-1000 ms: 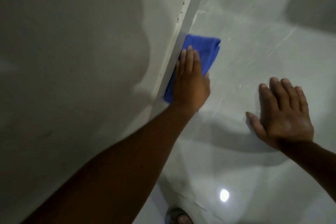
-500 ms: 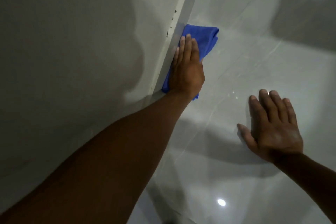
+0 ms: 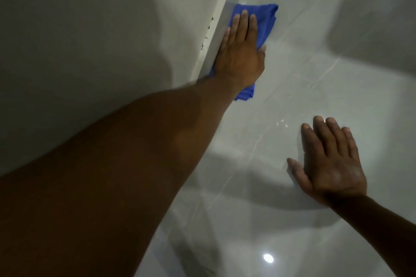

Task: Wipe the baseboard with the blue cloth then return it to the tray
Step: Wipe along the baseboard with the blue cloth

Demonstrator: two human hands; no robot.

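Wall (image 3: 78, 51) fills my left, glossy tiled floor (image 3: 315, 74) my right — neither bears any writing. Between them runs the baseboard (image 3: 219, 29). My left hand (image 3: 239, 51), fingers flat, presses the blue cloth (image 3: 265, 18) against it. My right hand (image 3: 331, 164) lies spread on the floor, holding nothing — no readable label shows on the cloth.
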